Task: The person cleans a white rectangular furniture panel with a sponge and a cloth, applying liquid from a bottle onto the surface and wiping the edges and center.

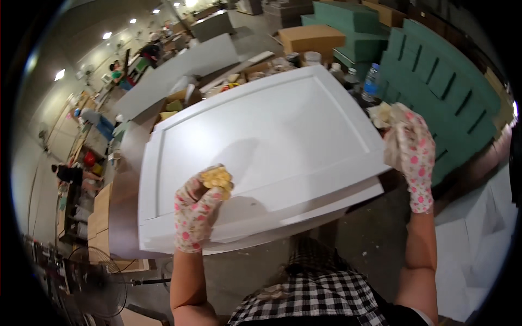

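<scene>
A white panel door (255, 146) with a raised frame lies in front of me, on top of another white panel. Both hands wear white gloves with pink flowers. My left hand (194, 209), above the near left part of the door, is closed around a crumpled yellow sponge-like wad (217, 182). Beyond the door's right edge is my right hand (412, 146), its fingers curled together. A crumpled cream wad (380, 114) shows at its fingertips; whether the hand grips it, I cannot make out.
Bottles, among them a clear one with a blue label (371, 82), stand behind the door's far right corner. Green slotted stacks (440, 76) rise at the right, with a cardboard box (311, 39) at the back. A standing fan (98, 282) is at lower left. Several people work farther left.
</scene>
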The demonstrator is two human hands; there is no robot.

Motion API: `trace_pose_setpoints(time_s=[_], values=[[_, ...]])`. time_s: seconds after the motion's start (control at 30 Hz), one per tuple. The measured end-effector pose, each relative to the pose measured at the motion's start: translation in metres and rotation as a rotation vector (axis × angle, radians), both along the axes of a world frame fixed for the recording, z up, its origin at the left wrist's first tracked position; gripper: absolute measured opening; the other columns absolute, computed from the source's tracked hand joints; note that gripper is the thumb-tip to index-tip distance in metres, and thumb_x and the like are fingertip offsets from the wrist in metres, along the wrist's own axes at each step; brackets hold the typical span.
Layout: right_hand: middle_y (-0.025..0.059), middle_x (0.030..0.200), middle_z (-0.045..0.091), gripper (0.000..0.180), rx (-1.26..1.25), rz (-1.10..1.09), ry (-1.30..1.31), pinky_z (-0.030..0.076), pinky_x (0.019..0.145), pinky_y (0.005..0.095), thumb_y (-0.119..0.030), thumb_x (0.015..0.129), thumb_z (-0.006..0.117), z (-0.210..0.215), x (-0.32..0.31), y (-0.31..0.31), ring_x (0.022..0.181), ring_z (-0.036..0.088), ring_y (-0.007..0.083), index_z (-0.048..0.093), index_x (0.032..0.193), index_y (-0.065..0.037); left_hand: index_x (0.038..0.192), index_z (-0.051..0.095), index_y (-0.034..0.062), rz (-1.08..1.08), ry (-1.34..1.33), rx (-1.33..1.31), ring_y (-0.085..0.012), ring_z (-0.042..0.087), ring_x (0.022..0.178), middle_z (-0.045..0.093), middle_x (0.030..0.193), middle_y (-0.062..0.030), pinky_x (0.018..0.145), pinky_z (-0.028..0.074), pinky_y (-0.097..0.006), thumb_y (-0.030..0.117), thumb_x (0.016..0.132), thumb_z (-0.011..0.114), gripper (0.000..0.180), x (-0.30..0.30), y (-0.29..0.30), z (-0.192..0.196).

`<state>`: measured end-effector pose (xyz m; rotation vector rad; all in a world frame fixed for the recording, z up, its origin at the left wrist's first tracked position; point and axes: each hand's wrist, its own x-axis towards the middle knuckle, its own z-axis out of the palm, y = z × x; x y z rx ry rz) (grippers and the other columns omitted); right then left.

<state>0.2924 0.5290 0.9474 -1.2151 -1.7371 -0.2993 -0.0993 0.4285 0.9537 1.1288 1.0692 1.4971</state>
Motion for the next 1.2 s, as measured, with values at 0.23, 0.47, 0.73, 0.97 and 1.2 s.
trace_pose_setpoints(time_s=[0.23, 0.47, 0.73, 0.97, 1.2], values=[[0.007, 0.096, 0.061, 0.034, -0.308, 0.166, -0.931, 0.05, 0.08, 0.0439, -0.029, 0.091, 0.048, -0.002, -0.1, -0.017, 0.089, 0.059, 0.0224, 0.061, 0.109, -0.003, 0.121, 0.054, -0.0055, 0.104, 0.1, -0.059, -0.0187, 0.062, 0.095, 0.064, 0.105, -0.0119, 0.086, 0.051, -0.028, 0.012, 0.078, 0.072, 0.05, 0.026, 0.012, 0.001], [0.0106, 0.108, 0.062, 0.023, -0.133, 0.069, -0.395, 0.048, 0.088, 0.0367, -0.01, 0.081, 0.057, -0.016, 0.026, 0.018, 0.1, 0.059, 0.0258, 0.065, 0.102, -0.008, 0.119, 0.057, -0.0049, 0.06, 0.27, -0.049, -0.0165, 0.06, 0.095, 0.063, 0.105, -0.0097, 0.085, 0.049, -0.028, 0.013, 0.079, 0.073, 0.047, 0.028, 0.011, -0.003], [0.011, 0.12, 0.058, 0.032, -0.107, -0.015, -0.257, 0.044, 0.096, 0.0375, -0.012, 0.086, 0.056, 0.004, -0.032, -0.01, 0.111, 0.054, 0.0293, 0.06, 0.117, -0.006, 0.118, 0.057, -0.006, 0.018, 0.24, 0.134, -0.0162, 0.06, 0.1, 0.062, 0.116, -0.0133, 0.089, 0.049, -0.029, 0.0, 0.078, 0.069, 0.042, 0.023, 0.008, -0.011], [0.01, 0.11, 0.061, 0.031, -0.028, -0.175, -0.14, 0.047, 0.091, 0.0378, -0.012, 0.081, 0.056, -0.004, -0.02, -0.011, 0.103, 0.058, 0.0257, 0.062, 0.11, -0.005, 0.119, 0.057, -0.0071, -0.062, 0.15, 0.073, -0.0168, 0.061, 0.099, 0.064, 0.109, -0.0126, 0.088, 0.05, -0.029, -0.002, 0.081, 0.063, 0.039, 0.033, 0.009, 0.004], [0.0103, 0.102, 0.064, 0.025, -0.156, 0.069, -0.511, 0.047, 0.088, 0.0454, -0.02, 0.077, 0.058, -0.002, -0.102, -0.023, 0.102, 0.059, 0.0244, 0.065, 0.099, -0.011, 0.119, 0.057, -0.0073, -0.055, 0.17, 0.038, -0.0172, 0.062, 0.1, 0.064, 0.11, -0.0131, 0.088, 0.05, -0.028, -0.004, 0.082, 0.062, 0.037, 0.03, 0.012, -0.001]])
